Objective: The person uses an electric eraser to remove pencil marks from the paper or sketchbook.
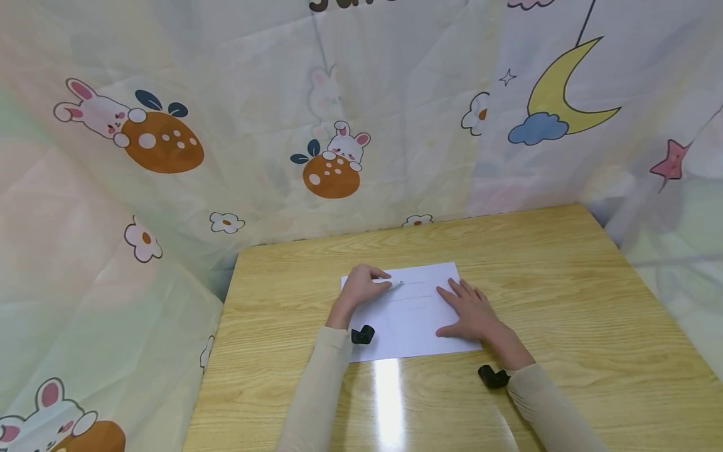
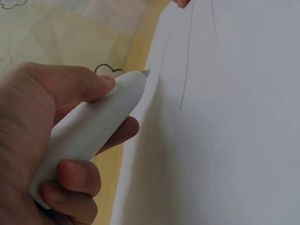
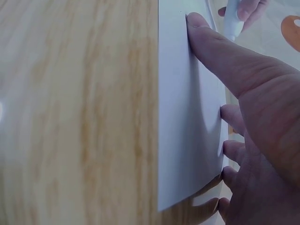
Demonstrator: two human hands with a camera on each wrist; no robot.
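Observation:
My left hand grips a thick white pen-shaped device with a narrow grey tip, which resembles an electric eraser. Its thumb lies along the device's upper side near the tip, and the other fingers curl round the body. A sheet of white paper lies on the table, bearing three thin grey lines. In the head view, the tip is at the left end of the farthest line. My right hand rests spread on the paper's right side, with its thumb and fingertips touching the sheet.
The paper lies on a wood-grain table. Behind the table and along its sides hangs a patterned cloth with rabbits, flowers and a moon. Black wrist mounts sit by the cuffs of the beige sleeves.

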